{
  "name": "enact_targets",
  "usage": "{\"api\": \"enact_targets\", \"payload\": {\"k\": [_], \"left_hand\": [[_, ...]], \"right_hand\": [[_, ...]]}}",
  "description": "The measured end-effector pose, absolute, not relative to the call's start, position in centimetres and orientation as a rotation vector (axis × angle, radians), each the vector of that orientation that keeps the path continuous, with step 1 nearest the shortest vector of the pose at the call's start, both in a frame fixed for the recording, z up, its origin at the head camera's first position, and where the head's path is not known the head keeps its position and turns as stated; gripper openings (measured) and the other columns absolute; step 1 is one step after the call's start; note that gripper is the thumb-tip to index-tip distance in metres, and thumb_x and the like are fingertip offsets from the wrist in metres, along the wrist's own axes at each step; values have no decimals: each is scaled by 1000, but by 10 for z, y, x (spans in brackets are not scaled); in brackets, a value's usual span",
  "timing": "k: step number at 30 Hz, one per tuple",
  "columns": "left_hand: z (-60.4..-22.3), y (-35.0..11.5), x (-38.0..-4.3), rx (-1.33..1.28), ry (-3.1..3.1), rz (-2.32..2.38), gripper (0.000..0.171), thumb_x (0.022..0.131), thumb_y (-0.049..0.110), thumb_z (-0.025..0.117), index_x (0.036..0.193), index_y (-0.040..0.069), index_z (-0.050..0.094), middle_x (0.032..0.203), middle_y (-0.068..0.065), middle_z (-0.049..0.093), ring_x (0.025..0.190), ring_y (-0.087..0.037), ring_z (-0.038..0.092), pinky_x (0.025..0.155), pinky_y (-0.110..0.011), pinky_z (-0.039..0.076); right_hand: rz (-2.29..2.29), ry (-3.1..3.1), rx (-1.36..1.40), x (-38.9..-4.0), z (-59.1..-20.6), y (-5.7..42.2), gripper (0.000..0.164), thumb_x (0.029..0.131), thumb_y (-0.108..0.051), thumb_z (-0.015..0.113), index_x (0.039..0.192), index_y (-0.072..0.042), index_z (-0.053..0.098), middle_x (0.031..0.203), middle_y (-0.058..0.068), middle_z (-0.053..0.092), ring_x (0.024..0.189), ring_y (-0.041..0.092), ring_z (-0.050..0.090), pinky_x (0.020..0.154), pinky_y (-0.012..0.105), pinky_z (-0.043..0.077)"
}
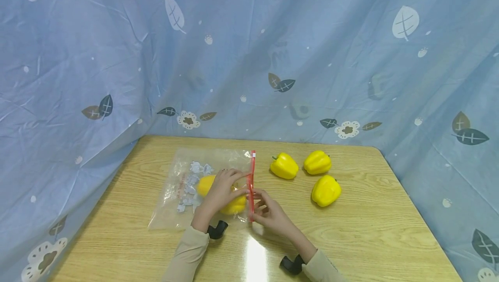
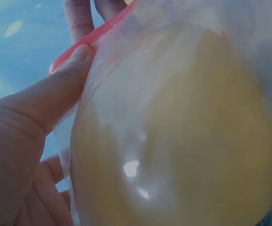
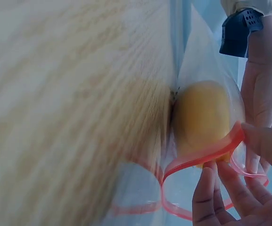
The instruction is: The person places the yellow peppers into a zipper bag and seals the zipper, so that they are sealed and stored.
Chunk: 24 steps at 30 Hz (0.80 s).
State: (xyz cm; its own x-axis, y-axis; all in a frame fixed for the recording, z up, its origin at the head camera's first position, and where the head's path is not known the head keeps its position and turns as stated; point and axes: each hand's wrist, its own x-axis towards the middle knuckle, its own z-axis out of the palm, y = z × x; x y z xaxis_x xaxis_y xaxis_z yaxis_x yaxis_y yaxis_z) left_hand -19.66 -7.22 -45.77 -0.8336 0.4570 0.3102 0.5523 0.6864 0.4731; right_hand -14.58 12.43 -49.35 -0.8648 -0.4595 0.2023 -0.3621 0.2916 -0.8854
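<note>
A clear zip bag (image 1: 165, 206) with a red zip strip (image 1: 253, 163) lies on the table, its mouth to the right. Yellow bell pepper (image 1: 235, 207) shows through the plastic on both sides of my left hand (image 1: 220, 191), which reaches over the bag and pinches its mouth near the strip. In the left wrist view the thumb lies against the red edge, beside the bagged pepper (image 2: 183, 136). My right hand (image 1: 270, 217) pinches the strip at its near part. From the right wrist, the red rim (image 3: 206, 155) gapes in loops between the fingers.
Three yellow bell peppers stand loose to the right of the bag: one nearest it (image 1: 284, 166), one farther back (image 1: 317, 163) and one closer to me (image 1: 326, 191). A blue patterned cloth (image 1: 241, 56) hangs behind the wooden table (image 1: 370, 230) and along its sides.
</note>
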Motion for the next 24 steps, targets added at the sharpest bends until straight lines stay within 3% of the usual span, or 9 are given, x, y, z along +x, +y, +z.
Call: {"api": "enact_targets", "payload": {"k": [7,17,24], "left_hand": [[-460,-70,-196,-798,-2723,-836,53,82,42,66,128,17,57,120,-7,59,115,-28,51,107,-56,26],[-460,-64,-194,-746,-2703,-856,53,80,40,68,126,15,59,116,-7,60,111,-28,53,104,-54,30],[-461,-62,-194,-722,-2702,-881,52,80,40,68,127,19,58,116,-6,60,111,-26,53,106,-53,28]], "right_hand": [[-1660,2413,-834,-136,-470,121,58,82,4,65,134,0,37,123,28,54,81,33,59,66,27,53],[-1652,2423,-808,-148,-494,128,60,84,-1,65,135,-11,36,126,18,56,81,18,59,65,24,53],[-1627,2422,-805,-140,-469,128,57,84,5,63,134,1,36,125,26,54,82,28,59,67,27,54]]}}
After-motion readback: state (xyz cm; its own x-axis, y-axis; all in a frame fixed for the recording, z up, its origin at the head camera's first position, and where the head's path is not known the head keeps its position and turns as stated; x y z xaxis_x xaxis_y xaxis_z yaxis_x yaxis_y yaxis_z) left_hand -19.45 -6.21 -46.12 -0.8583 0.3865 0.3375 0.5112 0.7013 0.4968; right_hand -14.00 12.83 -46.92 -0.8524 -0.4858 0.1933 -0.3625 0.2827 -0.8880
